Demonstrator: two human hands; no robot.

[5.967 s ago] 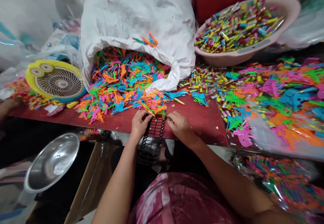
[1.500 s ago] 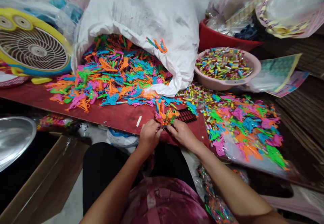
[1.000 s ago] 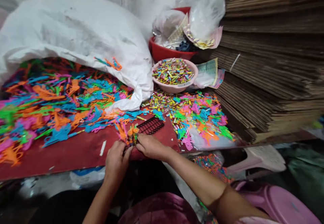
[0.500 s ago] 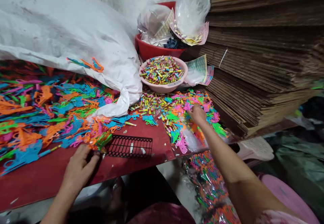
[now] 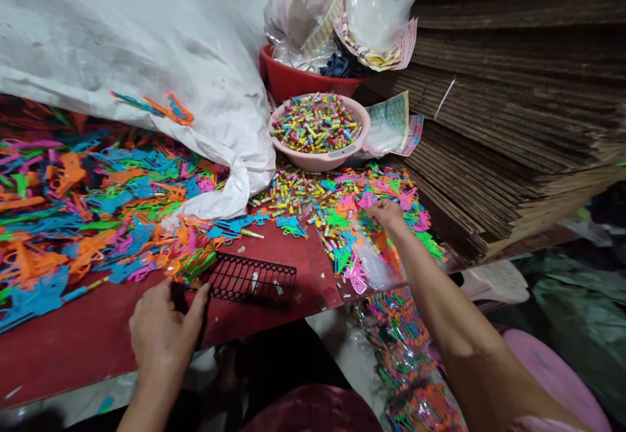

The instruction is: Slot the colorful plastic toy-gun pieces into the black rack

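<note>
The red table has a front edge that slants from the lower left up toward the right, with the person's legs just below it. A strip of red tabletop shows between the black rack and the toy pile on the right, and another runs along the front edge beside the left hand.

The rack lies flat near that edge, a long open grid with a row of small rings along its far side. A bunch of orange and green toys sits against its left end. The left hand is half open there, thumb spread from the fingers; whether it holds anything cannot be told. The right hand reaches to the pile, fingers bent close together at a pink toy, its grip unclear.

Behind stands a pink bowl heaped with small colored tubes, then a red tub. A white sack spills toys at left; stacked cardboard rises at right.
</note>
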